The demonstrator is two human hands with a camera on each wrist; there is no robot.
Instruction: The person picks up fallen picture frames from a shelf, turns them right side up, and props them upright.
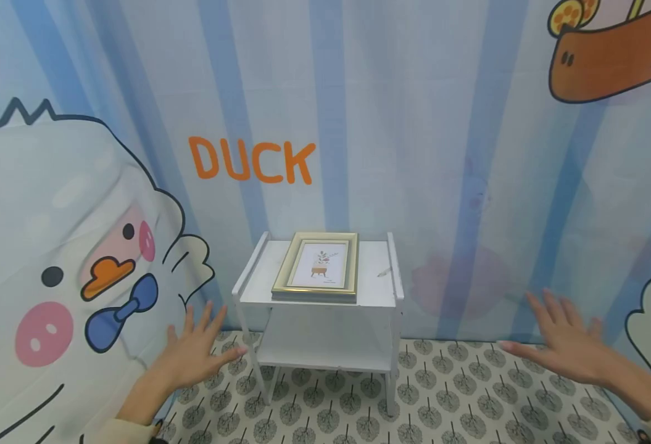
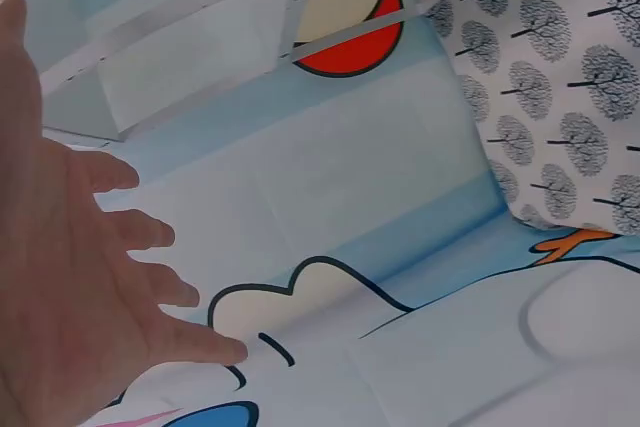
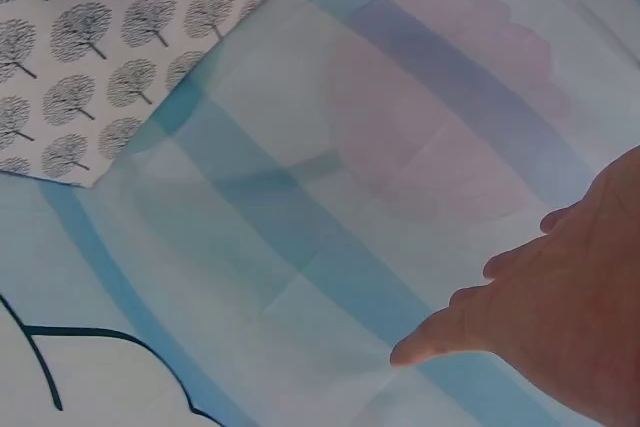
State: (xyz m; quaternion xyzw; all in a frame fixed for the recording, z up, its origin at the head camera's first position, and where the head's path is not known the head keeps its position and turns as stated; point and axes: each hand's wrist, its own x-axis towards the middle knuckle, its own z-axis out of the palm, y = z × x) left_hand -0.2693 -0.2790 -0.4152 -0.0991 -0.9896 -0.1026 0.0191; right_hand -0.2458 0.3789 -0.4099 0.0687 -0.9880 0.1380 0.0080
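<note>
A gold picture frame [image 1: 352, 265] with a print of a potted plant lies flat on the top of a small white two-tier table [image 1: 258, 280]. My left hand [image 1: 194, 351] is held out left of the table, its fingers spread and nothing in it. On the other side, my right hand [image 1: 566, 345] hovers well right of the table, fingers also spread and holding nothing. The left wrist view shows the left palm [image 2: 75, 277] near the table's white legs and rails [image 2: 200, 22]. In the right wrist view, the right hand [image 3: 560, 307] appears against the striped curtain.
A blue striped curtain [image 1: 414, 123] with a printed duck [image 1: 81, 246] hangs behind and along both sides. Below lies a floor covering [image 1: 442, 394] with a tree pattern. The table's lower shelf [image 1: 325, 345] sits under the top.
</note>
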